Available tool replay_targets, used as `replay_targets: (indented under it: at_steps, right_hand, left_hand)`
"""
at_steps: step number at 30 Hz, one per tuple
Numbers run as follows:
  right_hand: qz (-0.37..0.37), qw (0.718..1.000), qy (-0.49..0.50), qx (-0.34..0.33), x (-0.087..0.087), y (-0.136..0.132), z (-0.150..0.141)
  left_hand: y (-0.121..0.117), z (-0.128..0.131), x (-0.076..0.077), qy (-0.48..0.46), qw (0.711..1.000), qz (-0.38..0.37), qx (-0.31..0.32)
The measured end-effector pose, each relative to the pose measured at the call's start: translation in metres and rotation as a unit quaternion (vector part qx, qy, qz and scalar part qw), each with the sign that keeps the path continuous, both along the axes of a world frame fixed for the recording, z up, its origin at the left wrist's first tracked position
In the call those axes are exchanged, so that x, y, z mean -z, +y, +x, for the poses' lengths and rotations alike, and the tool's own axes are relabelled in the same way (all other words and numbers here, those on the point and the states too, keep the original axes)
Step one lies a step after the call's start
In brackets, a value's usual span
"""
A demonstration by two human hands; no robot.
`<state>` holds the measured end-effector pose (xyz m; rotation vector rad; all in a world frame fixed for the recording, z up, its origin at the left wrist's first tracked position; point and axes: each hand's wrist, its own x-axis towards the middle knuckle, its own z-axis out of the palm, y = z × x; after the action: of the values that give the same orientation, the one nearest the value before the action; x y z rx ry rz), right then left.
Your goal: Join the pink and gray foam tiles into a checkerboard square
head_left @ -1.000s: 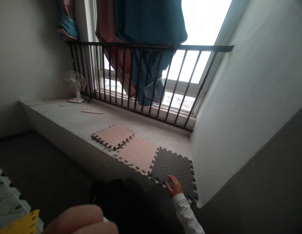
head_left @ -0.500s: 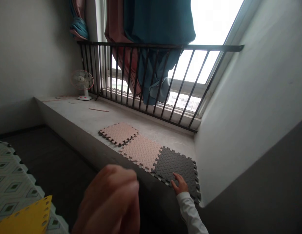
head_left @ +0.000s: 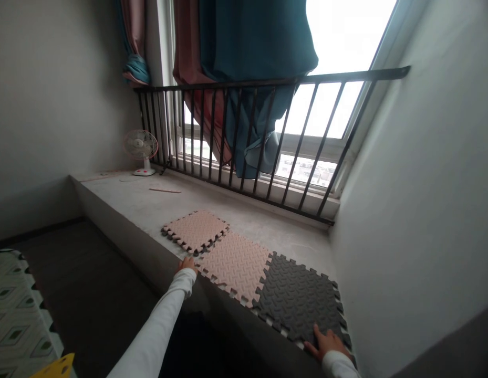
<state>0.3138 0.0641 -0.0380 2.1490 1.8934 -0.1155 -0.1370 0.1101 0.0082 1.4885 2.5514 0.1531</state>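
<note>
Three interlocking foam floor tiles lie on the concrete ledge (head_left: pixel 125 197): a pink tile (head_left: pixel 195 231) farthest off, a second pink tile (head_left: pixel 235 265) joined to it, and a dark grey tile (head_left: pixel 297 296) nearest the right wall. My right hand (head_left: pixel 326 341) rests with spread fingers on the grey tile's near edge. At the ledge's front edge, my left hand (head_left: pixel 186 265) touches the corner area where the pink tiles meet. Neither hand holds anything. Both of my arms are in white sleeves.
A black metal railing (head_left: pixel 267 81) runs before the window, with teal and pink curtains (head_left: pixel 255 37) behind it. A small white fan (head_left: pixel 141 149) and a thin wooden stick (head_left: pixel 165 190) sit farther along the ledge. Below lie a patterned mat (head_left: pixel 15 310) and a yellow sheet (head_left: pixel 58 367).
My left hand has gone from close to the camera, blurred, out to the ledge's front edge. My right hand has slid toward the grey tile's near right corner. The view has shifted slightly.
</note>
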Motion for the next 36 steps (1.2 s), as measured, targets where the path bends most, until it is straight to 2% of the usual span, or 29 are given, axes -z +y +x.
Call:
replay_targets:
  at_steps: [8,11,14,17,20,23,26,29,31,34,35,36]
  right_hand:
    - [0.065,0.998,0.004,0.006,0.041,0.007,-0.001]
    - [0.080,0.997,0.010,0.009,0.050,0.010,0.001]
    - [0.066,0.998,0.017,0.006,0.043,0.008,0.000]
    - [0.009,1.000,0.015,0.013,0.023,0.004,-0.006]
    - [-0.020,0.999,0.003,0.025,0.003,0.000,-0.016]
    - [-0.025,0.999,0.001,0.032,-0.008,-0.002,-0.022]
    - [-0.020,0.999,0.004,0.028,-0.010,-0.002,-0.025]
    - [-0.012,0.999,0.006,0.035,-0.008,-0.001,-0.024]
    - [-0.004,0.999,0.015,0.040,-0.006,0.000,-0.022]
    - [0.039,0.997,0.065,0.031,0.004,-0.001,-0.012]
    - [0.067,0.993,0.090,0.029,0.009,-0.002,-0.007]
    - [0.103,0.988,0.112,0.030,0.015,-0.005,-0.002]
  left_hand:
    - [0.049,-0.028,0.021,0.010,1.000,-0.027,0.001]
    - [0.061,-0.038,0.024,0.016,0.999,-0.032,0.005]
    - [0.067,-0.045,0.024,0.030,0.999,-0.022,0.020]
    - [0.069,-0.046,0.021,0.033,0.998,-0.024,0.040]
    - [0.070,-0.035,0.019,0.035,0.997,-0.015,0.073]
    - [0.069,-0.009,0.013,0.040,0.993,0.035,0.106]
    - [0.065,0.030,0.004,0.029,0.988,0.095,0.116]
    - [0.053,0.080,-0.005,-0.013,0.986,0.121,0.115]
    - [0.039,0.123,-0.006,-0.042,0.981,0.132,0.137]
    - [0.006,0.200,0.003,-0.091,0.960,0.146,0.222]
    - [-0.007,0.226,0.008,-0.113,0.944,0.153,0.269]
    - [-0.021,0.248,0.013,-0.137,0.916,0.175,0.333]
